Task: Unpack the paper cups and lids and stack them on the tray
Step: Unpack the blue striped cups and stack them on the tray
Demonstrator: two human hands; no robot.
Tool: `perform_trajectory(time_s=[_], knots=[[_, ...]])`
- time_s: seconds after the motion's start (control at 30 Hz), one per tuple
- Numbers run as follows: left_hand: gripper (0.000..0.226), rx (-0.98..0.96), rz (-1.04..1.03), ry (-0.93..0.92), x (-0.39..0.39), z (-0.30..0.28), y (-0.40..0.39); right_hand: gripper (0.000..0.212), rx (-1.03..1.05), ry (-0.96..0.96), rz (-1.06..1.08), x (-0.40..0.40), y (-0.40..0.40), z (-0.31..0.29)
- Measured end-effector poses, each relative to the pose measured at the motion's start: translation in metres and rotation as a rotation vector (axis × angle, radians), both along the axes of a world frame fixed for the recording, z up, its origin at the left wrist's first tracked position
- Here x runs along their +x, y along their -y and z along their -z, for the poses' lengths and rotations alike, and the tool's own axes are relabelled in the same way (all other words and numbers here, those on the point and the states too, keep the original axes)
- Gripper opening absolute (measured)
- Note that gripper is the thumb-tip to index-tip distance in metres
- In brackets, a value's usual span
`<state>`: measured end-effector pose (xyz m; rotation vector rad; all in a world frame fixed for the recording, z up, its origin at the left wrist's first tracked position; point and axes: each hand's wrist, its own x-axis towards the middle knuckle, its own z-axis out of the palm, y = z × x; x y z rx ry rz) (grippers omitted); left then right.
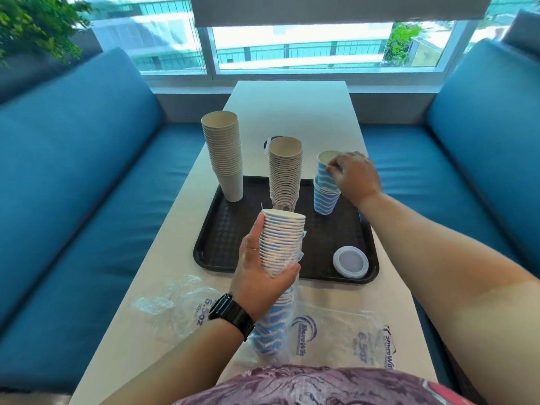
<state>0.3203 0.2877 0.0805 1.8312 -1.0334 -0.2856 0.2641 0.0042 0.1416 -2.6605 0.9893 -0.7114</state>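
Observation:
A dark tray (230,229) lies on the table. On it stand a tall stack of plain beige cups (224,153), a stack of patterned cups (285,171) and a short stack of blue-and-white wavy cups (325,197). My right hand (355,176) pinches the top blue cup (323,166) of that short stack. My left hand (263,276) grips a long sleeve of blue-and-white cups (280,244), still partly in clear plastic, held above the tray's near edge. A white lid (350,261) rests in the tray's near right corner.
Empty clear plastic bags (347,337) with blue print lie crumpled on the table (292,106) near me. A small dark round object (267,143) sits behind the patterned stack. Blue sofas (73,185) flank the narrow table; a window is beyond.

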Motion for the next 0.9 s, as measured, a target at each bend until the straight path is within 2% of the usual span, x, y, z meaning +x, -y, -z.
perform_trajectory(time_s=[0.23, 0.4, 0.63, 0.8, 0.9], knots=[[0.109, 0.008, -0.031, 0.012, 0.0, 0.004, 0.003, 0.022, 0.048, -0.169, -0.007, 0.0, 0.005, 0.046], [0.11, 0.014, -0.033, 0.013, -0.001, 0.003, 0.002, 0.042, 0.086, -0.235, -0.011, -0.001, 0.003, 0.054], [0.109, 0.016, -0.039, -0.008, 0.0, 0.003, 0.001, 0.029, 0.176, 0.043, -0.008, -0.015, -0.025, 0.03], [0.11, 0.002, -0.027, 0.012, -0.003, 0.002, -0.001, 0.02, 0.42, 0.209, -0.067, -0.03, -0.076, -0.001], [0.108, -0.01, -0.027, 0.009, -0.005, 0.0, -0.003, 0.018, 0.544, 0.239, -0.161, -0.037, -0.105, -0.018]])
